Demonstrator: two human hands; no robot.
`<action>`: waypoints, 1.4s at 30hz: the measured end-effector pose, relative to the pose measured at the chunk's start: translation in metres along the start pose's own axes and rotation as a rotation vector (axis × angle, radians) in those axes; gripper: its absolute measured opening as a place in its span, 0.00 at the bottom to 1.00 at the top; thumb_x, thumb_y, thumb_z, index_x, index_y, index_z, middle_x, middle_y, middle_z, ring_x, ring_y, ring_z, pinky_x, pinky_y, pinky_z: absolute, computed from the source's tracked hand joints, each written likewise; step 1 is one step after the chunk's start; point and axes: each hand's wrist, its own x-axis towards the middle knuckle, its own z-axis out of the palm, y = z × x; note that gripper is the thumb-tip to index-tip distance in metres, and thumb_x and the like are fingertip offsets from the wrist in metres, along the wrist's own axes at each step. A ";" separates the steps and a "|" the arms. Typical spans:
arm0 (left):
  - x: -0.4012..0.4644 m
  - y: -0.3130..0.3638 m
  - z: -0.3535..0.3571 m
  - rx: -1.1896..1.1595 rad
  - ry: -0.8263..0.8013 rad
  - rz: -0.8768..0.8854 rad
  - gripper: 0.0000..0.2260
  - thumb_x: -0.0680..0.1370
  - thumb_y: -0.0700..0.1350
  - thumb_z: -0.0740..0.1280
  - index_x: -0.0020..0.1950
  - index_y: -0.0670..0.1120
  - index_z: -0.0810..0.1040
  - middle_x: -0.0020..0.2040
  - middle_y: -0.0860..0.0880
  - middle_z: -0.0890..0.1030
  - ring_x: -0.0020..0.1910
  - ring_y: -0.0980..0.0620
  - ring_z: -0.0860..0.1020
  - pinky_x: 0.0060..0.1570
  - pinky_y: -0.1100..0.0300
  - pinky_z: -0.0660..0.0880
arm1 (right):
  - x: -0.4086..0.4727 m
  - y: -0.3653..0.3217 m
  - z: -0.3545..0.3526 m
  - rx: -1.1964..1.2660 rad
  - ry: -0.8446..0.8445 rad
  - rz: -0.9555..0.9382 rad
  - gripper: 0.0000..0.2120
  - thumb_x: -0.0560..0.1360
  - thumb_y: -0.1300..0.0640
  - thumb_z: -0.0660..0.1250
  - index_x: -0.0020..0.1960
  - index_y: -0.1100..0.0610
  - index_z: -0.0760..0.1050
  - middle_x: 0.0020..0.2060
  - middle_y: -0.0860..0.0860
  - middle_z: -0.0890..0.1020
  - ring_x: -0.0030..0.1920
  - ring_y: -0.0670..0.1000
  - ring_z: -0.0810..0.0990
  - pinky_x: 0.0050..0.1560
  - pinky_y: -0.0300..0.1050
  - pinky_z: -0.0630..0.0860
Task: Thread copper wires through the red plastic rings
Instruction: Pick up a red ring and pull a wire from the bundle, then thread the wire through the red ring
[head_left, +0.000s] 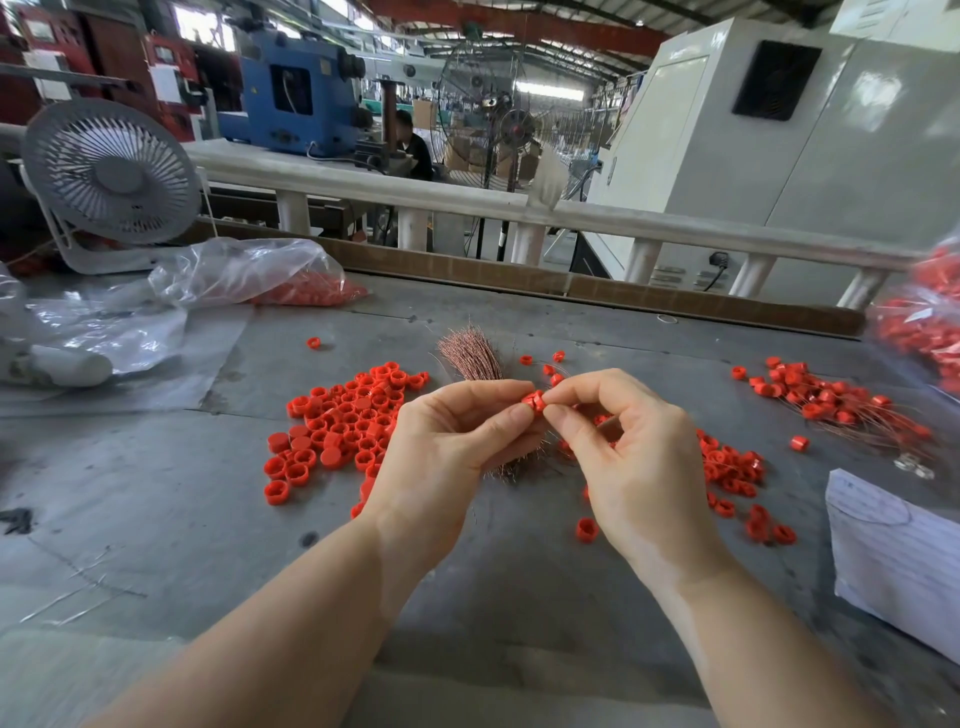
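No legible labels. I see L hand (447, 441) and R hand (623, 441) both pinching one glossy red ring (533, 402) (copper wire bundle (470, 356) behind).

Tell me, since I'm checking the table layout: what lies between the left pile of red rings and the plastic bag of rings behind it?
In the head view, bare grey table separates the ring pile from the plastic bag; one stray ring lies there.

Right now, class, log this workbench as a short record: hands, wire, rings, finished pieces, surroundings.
Left hand: holds the copper wire bundle; fingertips on a red ring
Right hand: pinches the same ring
Loose rings: heap left of hands
Threaded rings: pile at right
Desk fan: far left
Table: grey
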 end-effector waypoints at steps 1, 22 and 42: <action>0.000 0.000 0.000 0.001 -0.003 -0.004 0.08 0.63 0.39 0.70 0.40 0.46 0.85 0.39 0.46 0.85 0.41 0.53 0.83 0.40 0.65 0.78 | 0.000 0.000 0.000 -0.003 0.003 -0.006 0.02 0.71 0.61 0.68 0.41 0.56 0.80 0.37 0.45 0.81 0.37 0.41 0.77 0.40 0.30 0.71; -0.002 -0.001 0.000 0.005 0.006 -0.004 0.08 0.64 0.39 0.70 0.40 0.45 0.85 0.39 0.45 0.85 0.41 0.52 0.83 0.39 0.64 0.79 | -0.002 0.000 0.001 -0.043 0.013 -0.046 0.02 0.70 0.61 0.68 0.40 0.58 0.80 0.37 0.48 0.80 0.39 0.45 0.77 0.40 0.36 0.73; -0.003 -0.003 0.001 0.075 0.029 0.025 0.07 0.64 0.40 0.70 0.39 0.46 0.85 0.38 0.46 0.85 0.39 0.53 0.83 0.40 0.64 0.79 | -0.002 -0.005 0.000 0.008 -0.022 0.115 0.05 0.71 0.66 0.71 0.40 0.57 0.80 0.36 0.50 0.82 0.38 0.45 0.77 0.39 0.29 0.70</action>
